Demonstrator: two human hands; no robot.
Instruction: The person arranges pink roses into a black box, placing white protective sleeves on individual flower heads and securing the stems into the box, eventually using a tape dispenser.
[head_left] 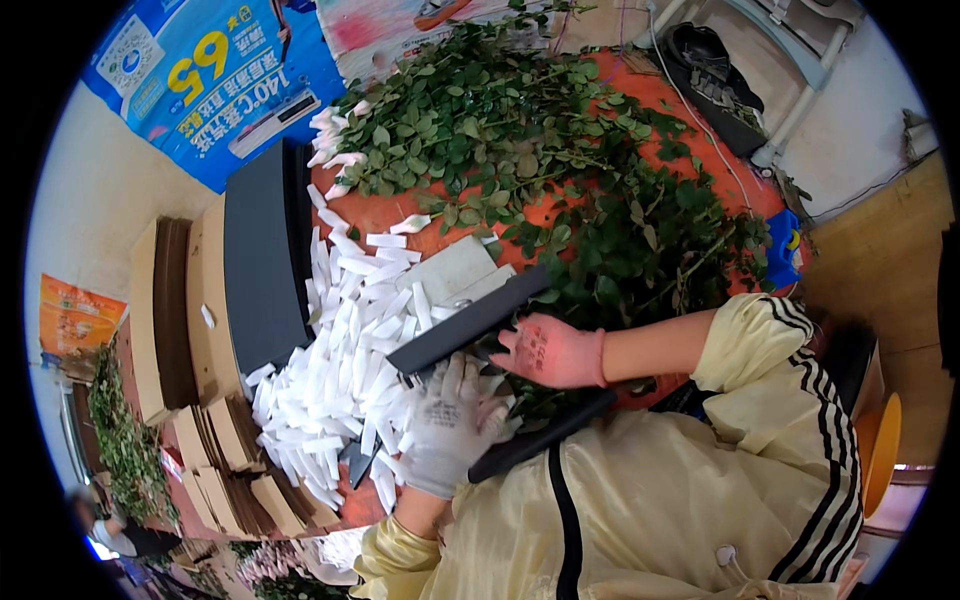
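Observation:
My left hand, in a white glove, has its fingers stretched up to the lower edge of a long dark bar; its thumb is apart. Just right of the bar, my right hand, in a pink glove, has loosely bent, parted fingers at the leafy stems. Another dark, padded-looking bar lies below both hands, against my body. Many white paper-like sleeves are heaped to the left, beside pale flat boards on the red tabletop. White rose heads edge the foliage behind.
Stacked cardboard and dark panels stand on the left. A dark bin, white metal frame, cord and blue object sit at back right. A yellow container is beside me. Another person is at lower left.

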